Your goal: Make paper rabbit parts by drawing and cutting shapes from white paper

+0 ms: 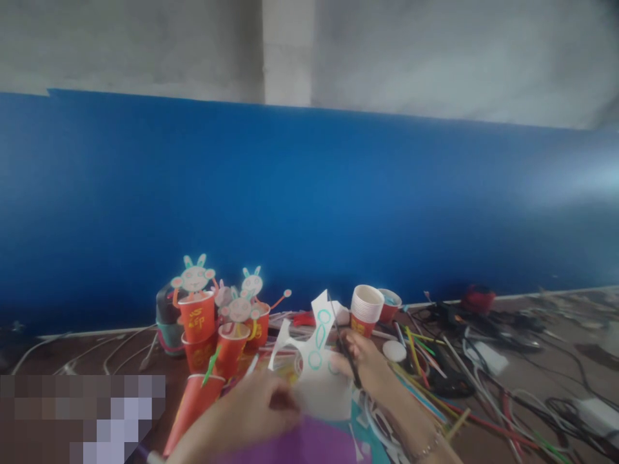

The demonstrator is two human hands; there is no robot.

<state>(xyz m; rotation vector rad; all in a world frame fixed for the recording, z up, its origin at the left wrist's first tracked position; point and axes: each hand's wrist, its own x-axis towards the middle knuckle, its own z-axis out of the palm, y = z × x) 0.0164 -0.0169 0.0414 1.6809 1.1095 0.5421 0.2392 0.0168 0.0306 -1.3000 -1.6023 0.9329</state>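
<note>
A white paper sheet [322, 393] with teal outlined ovals and circles stands in front of me, with cut-out gaps along its left side. My left hand [268, 403] has its fingers curled in and pinches the sheet's lower left edge; the fingertips are partly hidden. Dark-handled scissors [349, 361] are in my right hand [368, 364], its fingers wrapped about the handles. The narrow blades point up beside the sheet's drawn strip. Beneath both hands lies a purple sheet [309, 444].
Red paper cups [197, 319] with paper rabbit figures [194, 278] stand at the left. A stack of paper cups [366, 306] is behind my right hand. Coloured sticks [416, 361], cables [525, 403] and paper scraps clutter the right. A blue panel [309, 193] closes off the back.
</note>
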